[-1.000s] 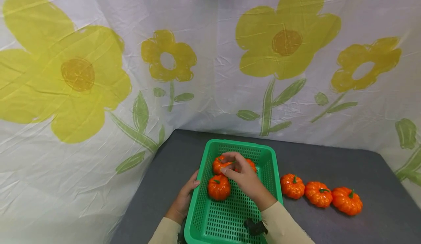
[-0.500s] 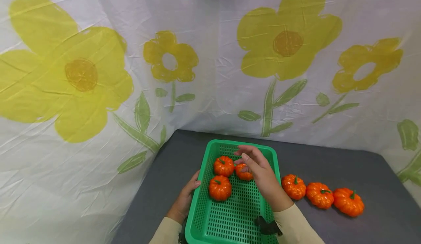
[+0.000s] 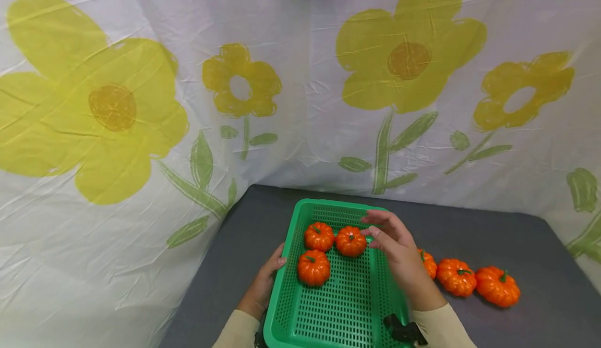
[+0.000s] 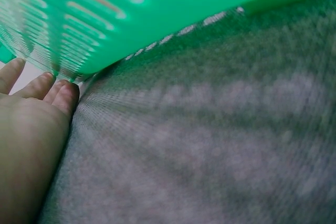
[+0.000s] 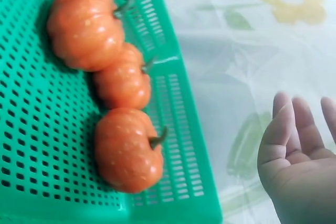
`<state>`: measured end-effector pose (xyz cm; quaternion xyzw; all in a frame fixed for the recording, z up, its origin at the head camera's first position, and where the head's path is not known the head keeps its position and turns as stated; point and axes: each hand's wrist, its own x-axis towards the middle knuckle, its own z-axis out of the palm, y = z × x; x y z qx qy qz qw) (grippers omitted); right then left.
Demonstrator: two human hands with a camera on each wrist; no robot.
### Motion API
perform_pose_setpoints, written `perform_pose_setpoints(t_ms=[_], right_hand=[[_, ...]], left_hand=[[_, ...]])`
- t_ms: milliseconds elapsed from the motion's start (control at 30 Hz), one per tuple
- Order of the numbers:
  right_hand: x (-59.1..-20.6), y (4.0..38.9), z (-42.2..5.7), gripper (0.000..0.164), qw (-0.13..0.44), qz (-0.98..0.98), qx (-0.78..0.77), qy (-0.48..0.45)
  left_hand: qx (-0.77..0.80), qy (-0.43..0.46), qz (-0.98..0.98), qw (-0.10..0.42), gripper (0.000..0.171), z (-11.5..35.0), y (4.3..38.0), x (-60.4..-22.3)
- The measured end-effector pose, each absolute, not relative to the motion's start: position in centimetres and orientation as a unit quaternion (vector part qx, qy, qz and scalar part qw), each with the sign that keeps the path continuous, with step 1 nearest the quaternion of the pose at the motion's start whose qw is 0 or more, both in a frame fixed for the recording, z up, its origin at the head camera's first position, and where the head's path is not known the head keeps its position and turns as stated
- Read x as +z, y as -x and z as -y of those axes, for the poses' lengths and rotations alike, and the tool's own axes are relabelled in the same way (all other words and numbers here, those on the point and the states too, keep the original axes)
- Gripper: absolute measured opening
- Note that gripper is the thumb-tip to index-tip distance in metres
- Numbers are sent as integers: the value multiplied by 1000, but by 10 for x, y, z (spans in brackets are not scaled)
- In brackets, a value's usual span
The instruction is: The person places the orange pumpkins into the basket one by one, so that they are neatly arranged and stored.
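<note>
A green plastic basket [image 3: 335,311] with slotted walls stands on the dark table. Three small orange pumpkins lie inside: a back-left one [image 3: 320,237], a back-right one [image 3: 351,241] and a nearer one [image 3: 313,268]. My left hand [image 3: 265,280] holds the basket's left side, thumb at the rim; in the left wrist view its fingers [image 4: 38,86] lie against the outer wall. Over the right rim hovers my right hand [image 3: 399,251], fingers loosely bent and holding nothing. The right wrist view shows this hand [image 5: 304,166] apart from the pumpkins.
To the right of the basket, three more pumpkins sit in a row: one partly hidden by the right hand [image 3: 428,264], a middle one [image 3: 456,277] and an outer one [image 3: 497,286]. A white sheet [image 3: 300,144] with yellow flowers hangs behind the table.
My right hand has let go of a pumpkin in the back of the basket and moved right to the rim, uncovering the back-right pumpkin. The left hand has stayed put.
</note>
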<state>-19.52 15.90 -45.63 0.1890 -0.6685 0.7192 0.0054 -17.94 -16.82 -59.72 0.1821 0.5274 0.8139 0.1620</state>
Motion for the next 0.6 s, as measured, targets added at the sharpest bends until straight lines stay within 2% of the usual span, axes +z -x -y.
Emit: perform_pose_setpoints(t_ms=[600], right_hand=[[-459, 191, -204, 36, 48, 661, 732, -159]], left_hand=[[813, -178, -533, 154, 71, 168, 179, -598]])
